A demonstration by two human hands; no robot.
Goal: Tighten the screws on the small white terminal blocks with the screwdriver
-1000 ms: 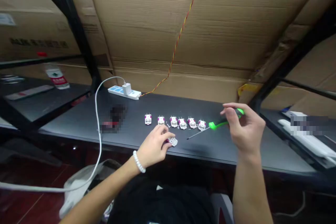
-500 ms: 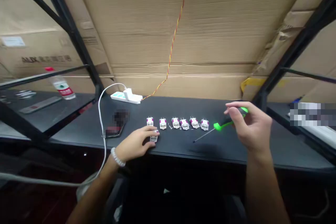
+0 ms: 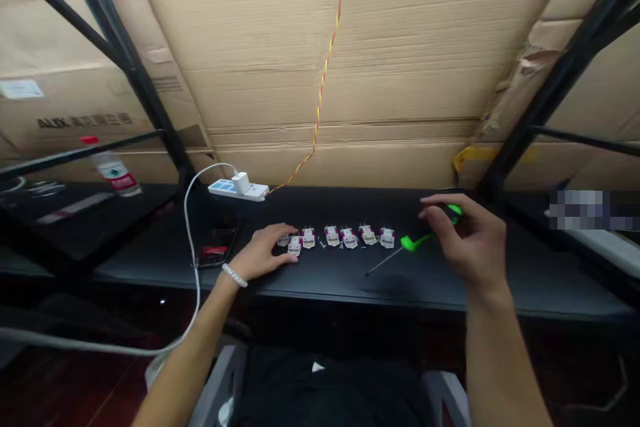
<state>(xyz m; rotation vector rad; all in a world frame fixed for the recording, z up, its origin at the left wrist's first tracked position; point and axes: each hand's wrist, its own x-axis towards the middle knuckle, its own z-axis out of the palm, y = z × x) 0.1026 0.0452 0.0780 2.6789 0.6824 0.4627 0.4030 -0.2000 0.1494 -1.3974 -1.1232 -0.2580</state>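
Observation:
A row of several small white-and-magenta parts [image 3: 345, 236] lies on the black bench [image 3: 430, 277]. My left hand [image 3: 261, 252], with a bead bracelet at the wrist, rests at the row's left end, fingers curled on one small white part [image 3: 294, 245]. My right hand [image 3: 467, 240] hovers to the right of the row and grips the green-and-black handle of a screwdriver [image 3: 411, 244]. Its thin shaft points down-left toward the bench surface, tip just clear of the parts.
A white power strip [image 3: 238, 188] with a charger and a white cable [image 3: 190, 260] sits at the back left. A dark phone [image 3: 215, 247] lies left of my left hand. Cardboard boxes [image 3: 350, 67] wall the back. A bottle [image 3: 113, 170] stands on the left shelf.
My left hand carried a small white part from the bench's front edge leftward and back to the left end of the row. My right hand stayed in place with the screwdriver.

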